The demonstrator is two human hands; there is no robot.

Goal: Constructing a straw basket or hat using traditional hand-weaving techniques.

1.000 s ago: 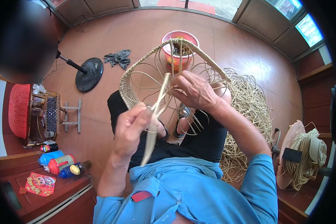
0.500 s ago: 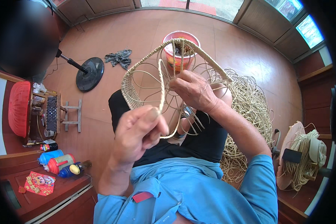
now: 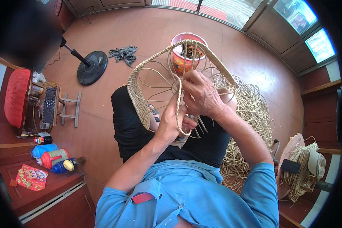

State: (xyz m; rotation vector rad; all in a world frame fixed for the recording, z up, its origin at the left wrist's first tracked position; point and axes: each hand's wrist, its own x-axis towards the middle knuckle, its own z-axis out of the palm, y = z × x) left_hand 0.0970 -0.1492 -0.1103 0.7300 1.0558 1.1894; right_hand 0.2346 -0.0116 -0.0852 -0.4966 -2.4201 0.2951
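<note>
A half-woven basket (image 3: 139,104) with a bare wire frame rests over my lap, its rim and left side wrapped in beige cord. My left hand (image 3: 170,121) is at the near side of the frame, thumb and fingers closed around a length of twisted cord (image 3: 178,111) that loops down beneath the fingers. Just to its right, my right hand (image 3: 202,95) is inside the rim, with fingers bent and pinched at the cord's upper end and the frame wires. The exact grip of the right fingertips is hidden behind the hand.
A large heap of loose cord (image 3: 250,125) lies on the floor at right, near a reel of cord (image 3: 298,167). A red bucket (image 3: 183,66) stands beyond the basket. To the left are a fan's round base (image 3: 92,68), a grey rag (image 3: 124,54) and several bottles (image 3: 54,159).
My left hand has moved forward and right, from holding the cord up near me to beside my right hand. The cord's raised end has come down to the right fingers.
</note>
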